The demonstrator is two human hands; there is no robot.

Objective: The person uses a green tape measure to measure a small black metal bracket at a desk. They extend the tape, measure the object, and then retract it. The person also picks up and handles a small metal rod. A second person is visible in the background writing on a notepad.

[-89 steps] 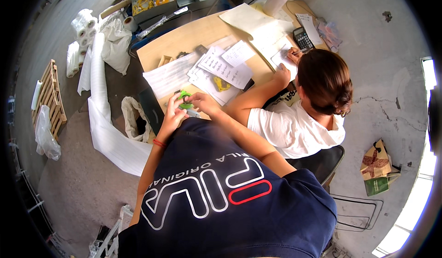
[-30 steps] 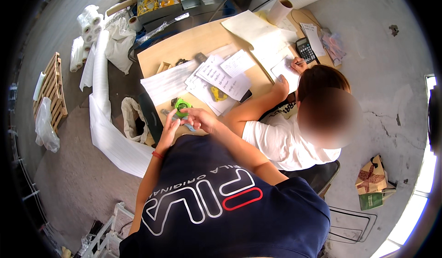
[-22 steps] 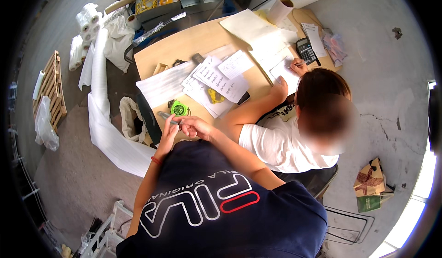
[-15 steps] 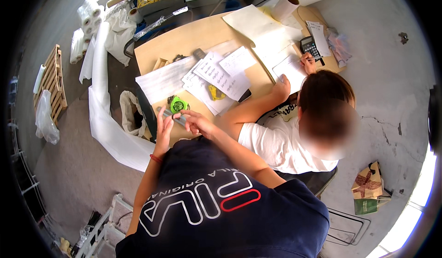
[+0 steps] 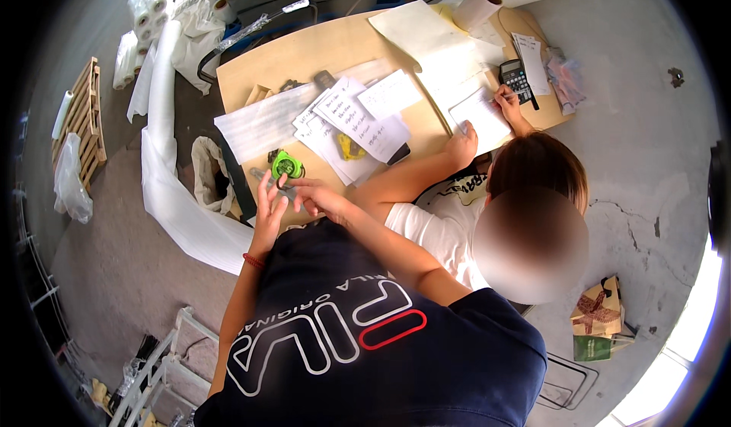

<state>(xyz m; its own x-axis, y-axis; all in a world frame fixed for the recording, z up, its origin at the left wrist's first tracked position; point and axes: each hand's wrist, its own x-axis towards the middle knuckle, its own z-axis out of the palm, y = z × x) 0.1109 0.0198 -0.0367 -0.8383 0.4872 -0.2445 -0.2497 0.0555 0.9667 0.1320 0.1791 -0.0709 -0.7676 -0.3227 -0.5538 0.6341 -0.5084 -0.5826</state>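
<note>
My left hand point(image 5: 269, 212) is raised at the table's near left edge, fingers upright and apart, a red bead bracelet at the wrist. My right hand point(image 5: 324, 200) reaches across to it, its extended fingers almost meeting the left fingertips. I make out no held thing in either hand. Behind the fingers lies a grey, partly hidden strip-like thing point(image 5: 259, 173) on the table. Just beyond my fingertips sits a round bright-green object point(image 5: 287, 166) with a dark middle. To its right, handwritten paper sheets point(image 5: 358, 118) overlap, with a small yellow thing point(image 5: 350, 147) on them.
At my right, a seated person point(image 5: 445, 214) writes on a paper pad point(image 5: 480, 117) beside a calculator point(image 5: 515, 80). A paper roll point(image 5: 477, 8) stands at the table's far end. Left of the table are a bin with a pale liner point(image 5: 207, 172) and long white foam sheeting point(image 5: 164, 183).
The view has shifted slightly. My left fingertips have come up closer to the green object, and my right hand has moved a little left with its fingers straighter. The seated person's head has tilted.
</note>
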